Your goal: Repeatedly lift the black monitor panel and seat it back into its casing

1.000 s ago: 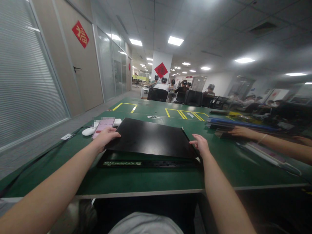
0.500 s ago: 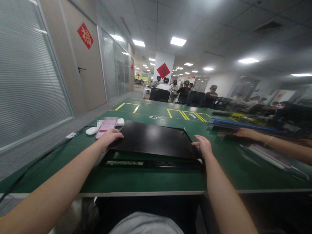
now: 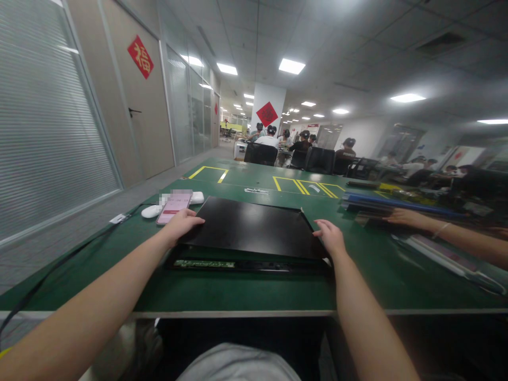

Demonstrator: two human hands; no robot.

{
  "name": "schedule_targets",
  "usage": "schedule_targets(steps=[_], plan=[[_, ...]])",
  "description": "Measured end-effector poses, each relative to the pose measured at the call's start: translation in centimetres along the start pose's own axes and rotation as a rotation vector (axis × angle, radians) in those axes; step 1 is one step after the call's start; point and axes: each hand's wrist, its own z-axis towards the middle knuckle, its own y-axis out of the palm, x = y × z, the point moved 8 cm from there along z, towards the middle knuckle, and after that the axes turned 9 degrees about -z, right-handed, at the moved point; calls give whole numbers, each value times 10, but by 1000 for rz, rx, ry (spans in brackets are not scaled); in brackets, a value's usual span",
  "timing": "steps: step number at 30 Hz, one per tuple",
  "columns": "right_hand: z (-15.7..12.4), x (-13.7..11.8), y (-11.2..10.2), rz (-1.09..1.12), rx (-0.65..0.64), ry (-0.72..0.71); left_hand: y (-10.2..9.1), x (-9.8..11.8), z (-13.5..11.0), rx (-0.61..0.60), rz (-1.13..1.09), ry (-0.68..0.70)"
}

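Note:
A glossy black flat panel (image 3: pixel 254 225) lies tilted in front of me over a dark frame (image 3: pixel 305 266). Along the near side of that frame shows a green circuit strip (image 3: pixel 204 264). My left hand (image 3: pixel 183 226) grips the panel's left edge, thumb side on its top face. At the opposite edge, my right hand (image 3: pixel 330 237) has its fingers closed on the panel's right side. The undersides of both grips are hidden. The panel's near edge stands apart from the frame's near bar.
On the green table (image 3: pixel 238 296), a phone (image 3: pixel 174 206) and a white mouse (image 3: pixel 151 211) lie at left. A black cable (image 3: pixel 59 264) runs off the left side. A co-worker's hand (image 3: pixel 408 217) works at right near blue-edged strips (image 3: pixel 381 201).
The view has shifted very slightly. Both hands keep their hold on the panel's sides, with hardly any movement.

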Motion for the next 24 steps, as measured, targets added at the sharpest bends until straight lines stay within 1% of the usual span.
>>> schedule_targets(steps=[3,7,12,19,24], plan=[[-4,-5,-2,-15,-20,21,3,0,-3,-26,-57,-17],[-9,-17,-6,-113,-25,8,8,4,-10,-73,-117,-43],[-13,-24,-7,-200,-31,15,9,7,-14,-93,-136,-51],[-12,-18,-5,-124,-57,60,9,2,-10,-106,-104,-45],[-9,-10,-3,-91,-52,79,9,5,-13,-97,-88,-49]])
